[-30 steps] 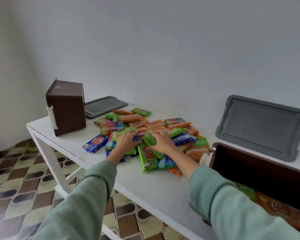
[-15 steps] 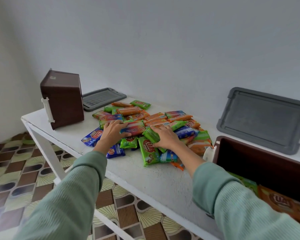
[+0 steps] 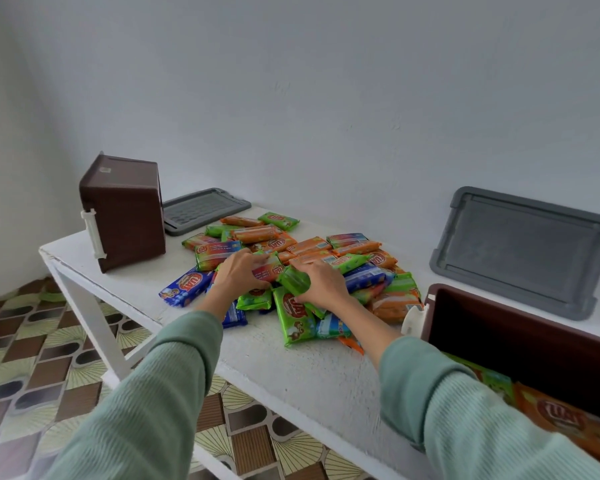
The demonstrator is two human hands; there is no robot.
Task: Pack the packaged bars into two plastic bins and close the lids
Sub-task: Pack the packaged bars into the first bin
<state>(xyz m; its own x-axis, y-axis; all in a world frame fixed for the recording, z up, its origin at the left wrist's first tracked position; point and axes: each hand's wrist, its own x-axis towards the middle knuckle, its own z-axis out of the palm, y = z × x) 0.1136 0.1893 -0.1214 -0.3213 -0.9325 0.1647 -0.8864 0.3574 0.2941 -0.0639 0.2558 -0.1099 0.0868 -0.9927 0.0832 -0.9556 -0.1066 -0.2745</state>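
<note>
A heap of packaged bars [image 3: 312, 249] in green, orange, blue and rainbow wrappers lies mid-table. My left hand [image 3: 238, 271] grips a pink-orange bar [image 3: 269, 270] on the heap. Beside it my right hand [image 3: 321, 284] holds a green bar [image 3: 293, 282]. At the right stands an open brown bin [image 3: 520, 337] with a few bars [image 3: 565, 417] inside. A second brown bin [image 3: 125, 216] stands on its side at the left. One grey lid [image 3: 205, 209] lies flat behind that bin. The other grey lid [image 3: 523, 251] leans against the wall at the right.
The white table [image 3: 312, 372] has its front edge running diagonally, with tiled floor [image 3: 32, 368] below at the left. A white latch [image 3: 414, 318] sticks out from the right bin toward the heap. The wall stands close behind the table.
Both hands have stayed on the heap and drawn closer together. My left hand has shifted right onto the pink-orange bar. The camera view has shifted slightly.
</note>
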